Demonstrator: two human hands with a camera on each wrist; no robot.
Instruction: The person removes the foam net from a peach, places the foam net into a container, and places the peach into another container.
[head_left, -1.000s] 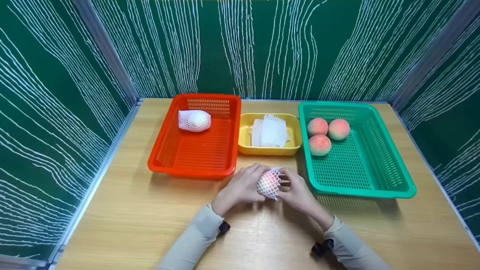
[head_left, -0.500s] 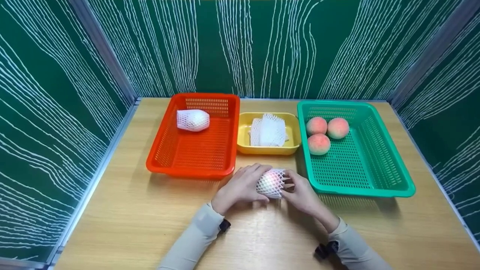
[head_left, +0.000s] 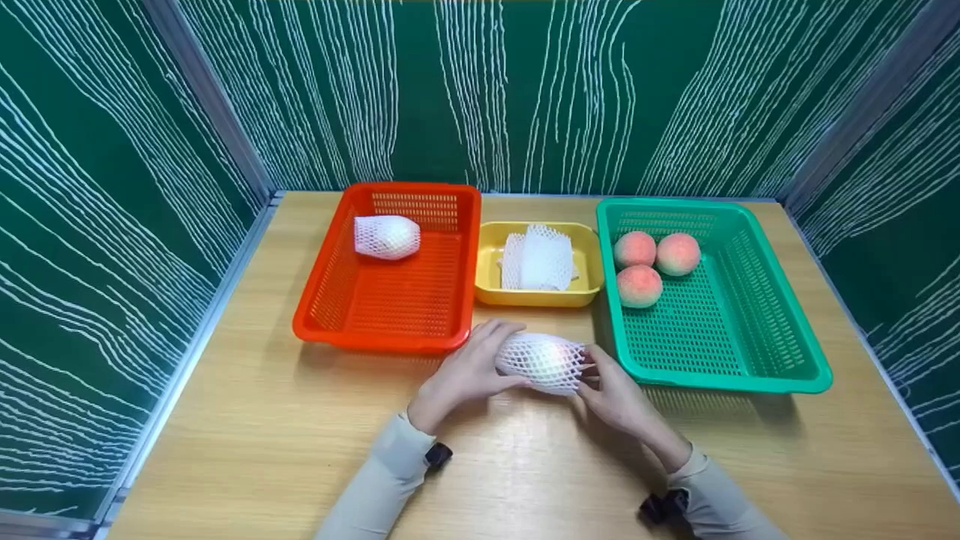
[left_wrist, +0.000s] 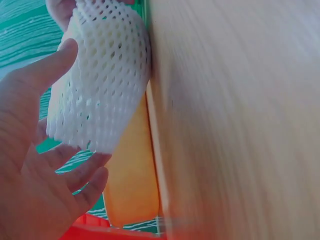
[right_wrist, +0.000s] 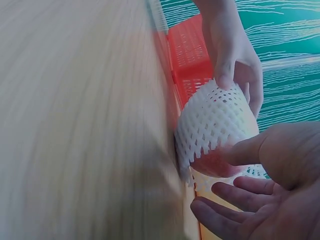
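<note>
A white foam fruit net (head_left: 541, 364) surrounds a peach between the two hands, above the table in front of the yellow basket. At the net's left end, my left hand (head_left: 466, 369) holds it, thumb on the near side and fingers behind. My right hand (head_left: 616, 396) grips the right end around the mouth. In the right wrist view, the pink peach (right_wrist: 216, 162) shows at that mouth, beside the right thumb. From the left wrist view, the net (left_wrist: 100, 80) reaches past the peach toward the left palm, its end loose over the fingers.
An orange-red basket (head_left: 315, 319) at left holds a netted fruit (head_left: 388, 237). Folded foam nets (head_left: 546, 257) lie in the yellow basket (head_left: 536, 298). Several walls surround the wooden table (head_left: 247, 420). The green basket (head_left: 720, 382) at right holds three peaches (head_left: 640, 286).
The net has been drawn further over the peach and now looks longer. My left hand has shifted left toward the net's end, and my right hand slightly right.
</note>
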